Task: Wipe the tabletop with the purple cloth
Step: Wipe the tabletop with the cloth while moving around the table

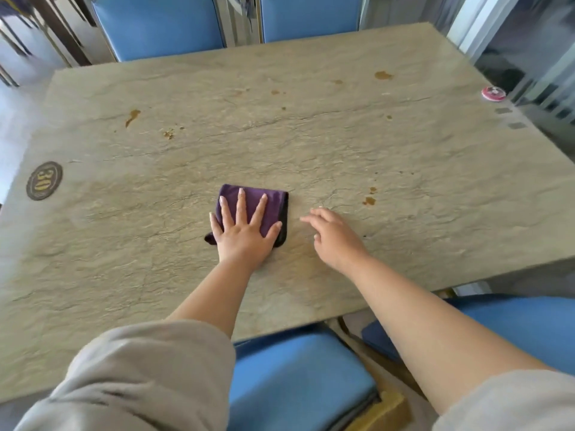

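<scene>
Head view, looking down on a stone-patterned tabletop (pixel 311 144). Left hand (pixel 245 231) lies flat with fingers spread and straight, pressing the folded purple cloth (pixel 270 206) against the surface near the middle of the near half; nothing is curled around the cloth. Right hand (pixel 334 234) is just beside the cloth, fingers relaxed and loosely extended, grasping nothing; whether it touches the surface cannot be told. Brown stains remain: one streak with crumbs at far left (pixel 133 116), a blot and small spots at far right (pixel 383 75), and a pair near the right hand (pixel 369 200). Judged from these, wiping is at an early stage, with most of the surface left to cover. A round number plaque (pixel 44 181) sits near the left edge and a small round pink object (pixel 493 93) near the far right corner; both would need care in passing. Blue chairs (pixel 158 24) stand at the far edge, others at the near edge. Open surface extends in every direction from the cloth, which lies well apart from every edge
</scene>
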Motion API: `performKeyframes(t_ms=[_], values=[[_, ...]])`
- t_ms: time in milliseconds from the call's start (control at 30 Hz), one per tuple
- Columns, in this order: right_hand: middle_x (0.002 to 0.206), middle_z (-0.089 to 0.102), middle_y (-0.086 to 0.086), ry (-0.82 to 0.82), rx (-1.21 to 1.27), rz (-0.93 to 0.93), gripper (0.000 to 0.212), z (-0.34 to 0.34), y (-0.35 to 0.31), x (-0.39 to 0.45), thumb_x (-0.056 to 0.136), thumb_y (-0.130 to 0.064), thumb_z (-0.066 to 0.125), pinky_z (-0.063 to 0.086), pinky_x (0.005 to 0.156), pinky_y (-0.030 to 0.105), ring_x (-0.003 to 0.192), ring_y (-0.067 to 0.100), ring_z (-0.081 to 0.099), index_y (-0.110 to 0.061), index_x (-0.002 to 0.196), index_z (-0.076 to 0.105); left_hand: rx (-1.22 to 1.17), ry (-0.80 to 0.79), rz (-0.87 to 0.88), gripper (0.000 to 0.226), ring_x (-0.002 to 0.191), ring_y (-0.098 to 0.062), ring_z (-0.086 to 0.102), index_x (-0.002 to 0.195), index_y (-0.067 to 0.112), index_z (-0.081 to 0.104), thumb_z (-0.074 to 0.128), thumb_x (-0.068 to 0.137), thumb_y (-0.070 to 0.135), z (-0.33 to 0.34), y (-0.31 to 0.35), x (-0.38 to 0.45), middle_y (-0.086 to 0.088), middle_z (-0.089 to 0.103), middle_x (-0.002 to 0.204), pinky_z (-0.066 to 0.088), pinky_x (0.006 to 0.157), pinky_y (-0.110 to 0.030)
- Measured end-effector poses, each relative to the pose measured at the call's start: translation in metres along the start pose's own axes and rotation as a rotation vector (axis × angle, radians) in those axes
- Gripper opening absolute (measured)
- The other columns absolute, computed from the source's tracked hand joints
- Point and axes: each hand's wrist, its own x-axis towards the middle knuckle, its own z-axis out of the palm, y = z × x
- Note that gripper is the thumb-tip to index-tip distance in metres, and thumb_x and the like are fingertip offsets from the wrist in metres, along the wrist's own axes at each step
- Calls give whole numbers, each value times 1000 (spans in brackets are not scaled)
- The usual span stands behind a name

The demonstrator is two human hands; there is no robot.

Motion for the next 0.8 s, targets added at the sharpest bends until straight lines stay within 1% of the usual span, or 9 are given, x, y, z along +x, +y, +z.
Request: performKeyframes(t_ms=[100, 200, 300, 367, 400, 467, 567, 733, 800], values=[[146, 38, 4, 52, 16, -42, 53, -18, 15, 18, 89, 3, 40, 27, 111, 29, 136, 20, 32, -18, 138, 45, 49, 13, 187, 66, 146, -29, -24, 146, 54, -9, 11, 86, 75, 10, 28, -31, 6, -19, 160, -11, 117, -52], [142, 41, 6, 105, 16, -55, 51, -25, 25, 27, 89, 2, 41, 28, 111, 29, 134, 20, 35, -14, 137, 46, 6, -87, 303, 62, 145, -18, -26, 144, 58, -10, 10, 87, 73, 8, 40, -48, 15, -21, 158, -12, 118, -45], [146, 38, 11, 149, -16, -118, 51, -10, 19, 21, 87, 3, 44, 24, 116, 33, 140, 23, 28, -8, 137, 46, -287, -17, 157, 53, 148, -4, -9, 147, 53, 13, 25, 96, 61, -6, 29, -37, 22, 2, 159, -10, 120, -37], [148, 37, 12, 156, -43, -195, 51, 8, 6, 9, 89, -4, 49, 23, 117, 39, 143, 25, 24, -7, 139, 43, -361, 83, -73, 54, 147, -3, -9, 149, 46, 17, 24, 97, 58, -7, 14, -33, 23, 4, 159, -13, 119, -37], [150, 34, 12, 110, -63, -257, 53, 17, -1, 2, 91, -13, 51, 21, 118, 42, 144, 26, 20, -9, 142, 39, -393, 71, -198, 55, 147, -3, -12, 151, 43, 16, 22, 98, 57, -5, 8, -33, 22, 1, 160, -15, 118, -38], [159, 13, 7, -50, -208, -365, 63, 35, -13, -10, 94, -42, 42, 3, 119, 48, 148, 27, 2, -24, 151, 20, -438, -21, -333, 57, 144, -2, -20, 152, 39, 9, 16, 99, 56, 1, 3, -34, 23, -8, 159, -21, 116, -39], [161, -3, -3, -60, -393, -342, 64, 38, -7, 16, 90, -66, 23, -11, 115, 55, 147, 25, -12, -44, 148, 6, -501, -61, -327, 53, 141, 1, -25, 152, 40, 4, 10, 100, 51, 4, -1, -31, 25, -14, 157, -23, 115, -37], [160, -11, -2, -30, -439, 4, 72, 15, -8, 120, 87, -72, 18, -12, 110, 64, 144, 31, -19, -42, 149, 0, -588, -85, -291, 50, 141, 3, -24, 152, 39, 4, 6, 103, 45, -1, -9, -31, 27, -14, 156, -21, 116, -35], [159, -15, -3, -69, -459, 17, 72, 15, -19, 137, 86, -74, 16, -13, 108, 67, 143, 33, -22, -43, 148, -3, -669, -73, -299, 48, 139, 7, -22, 152, 40, 7, 8, 104, 41, -4, -6, -31, 29, -11, 155, -19, 116, -33]])
